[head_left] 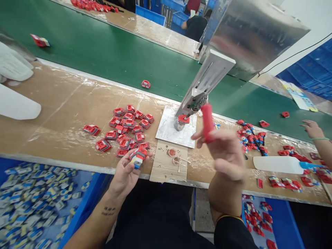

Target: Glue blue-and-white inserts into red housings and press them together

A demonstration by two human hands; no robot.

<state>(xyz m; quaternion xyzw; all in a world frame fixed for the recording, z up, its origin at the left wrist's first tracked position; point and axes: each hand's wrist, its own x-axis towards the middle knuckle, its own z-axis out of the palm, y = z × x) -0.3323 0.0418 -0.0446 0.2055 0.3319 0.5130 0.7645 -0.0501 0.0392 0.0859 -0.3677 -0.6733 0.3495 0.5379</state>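
Note:
My left hand (127,173) holds a small red, white and blue part (138,156) between thumb and fingers, beside a pile of red parts (129,123). Blurred by motion, my right hand (225,148) is at the red handle (207,122) of a metal press (198,98); its fingers are partly spread and the palm is not wrapped round the handle. A red part (183,119) sits on the fixture under the press, on a white base plate (168,133).
Cardboard (168,173) with two small red-stained dishes and sticks lies in front of the press. Behind runs a green conveyor (109,52). At right are a white bottle (277,165), red parts and another person's hand (312,129). Blue bins (89,193) stand below the table edge.

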